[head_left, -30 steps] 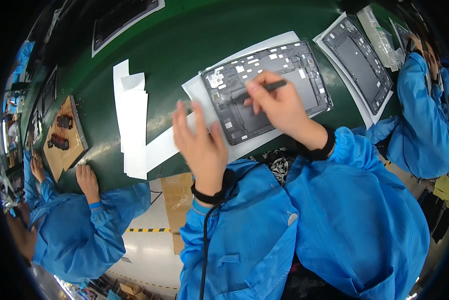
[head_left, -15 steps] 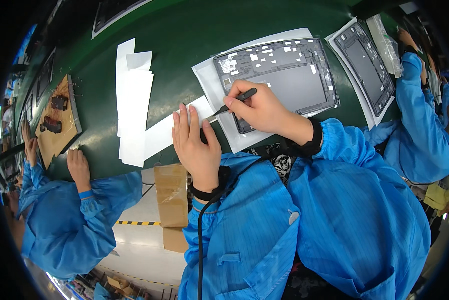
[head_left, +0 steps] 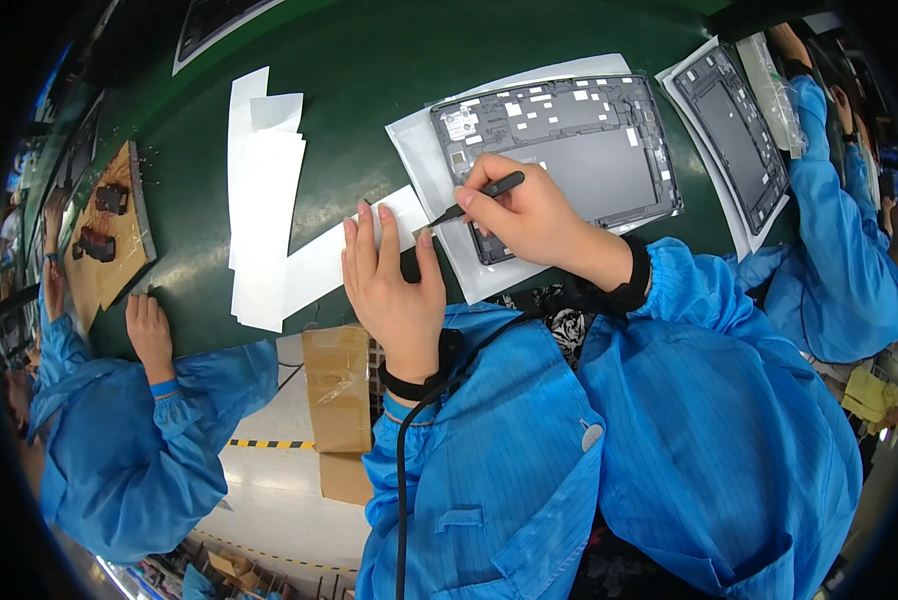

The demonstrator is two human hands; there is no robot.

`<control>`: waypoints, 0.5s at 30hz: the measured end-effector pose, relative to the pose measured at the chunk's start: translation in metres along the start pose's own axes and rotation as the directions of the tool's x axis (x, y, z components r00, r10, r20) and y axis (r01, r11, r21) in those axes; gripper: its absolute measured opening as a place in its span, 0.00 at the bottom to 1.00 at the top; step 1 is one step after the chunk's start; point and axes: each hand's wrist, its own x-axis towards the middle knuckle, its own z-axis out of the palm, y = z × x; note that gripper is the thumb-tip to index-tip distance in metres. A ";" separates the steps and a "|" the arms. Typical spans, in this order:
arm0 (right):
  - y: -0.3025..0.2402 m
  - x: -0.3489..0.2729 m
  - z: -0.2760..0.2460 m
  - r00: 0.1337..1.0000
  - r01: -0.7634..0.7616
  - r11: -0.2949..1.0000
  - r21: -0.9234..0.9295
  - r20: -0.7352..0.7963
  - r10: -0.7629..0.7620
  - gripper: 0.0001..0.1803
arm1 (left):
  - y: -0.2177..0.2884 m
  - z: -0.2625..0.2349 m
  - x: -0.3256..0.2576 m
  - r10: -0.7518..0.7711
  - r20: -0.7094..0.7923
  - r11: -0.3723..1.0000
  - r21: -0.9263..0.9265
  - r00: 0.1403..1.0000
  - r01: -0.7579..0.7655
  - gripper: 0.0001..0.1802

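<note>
My left hand [head_left: 397,300] lies over a white paper strip [head_left: 319,273] on the green table, its fingers stretched out and pressing the strip down. Pinched in my right hand [head_left: 529,215] is a pair of black tweezers [head_left: 489,197], their tips pointing left at the strip's right end beside my left fingers. Whether the tips grip anything is too small to tell. Under and beyond my right hand lies a grey tablet housing [head_left: 589,160] with small white stickers, resting on a pale sheet [head_left: 414,150]. The housing's lower left part is partly hidden by that hand.
Overlapping white paper strips [head_left: 266,220] lie left of my hands. A second housing [head_left: 734,130] is at the right, near a co-worker's blue sleeve [head_left: 834,190]. Another co-worker's hand [head_left: 149,335] rests at the left table edge, near a brown board [head_left: 119,235] with black parts.
My right hand has shifted slightly, and the tweezers' tips sit a little higher and further right. My left hand stays nearly still on the strip.
</note>
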 end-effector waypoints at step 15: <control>-0.003 -0.001 0.001 0.999 0.034 0.998 -0.050 0.008 -0.034 0.10 | -0.001 0.002 0.000 0.021 -0.031 1.000 -0.004 0.999 -0.021 0.23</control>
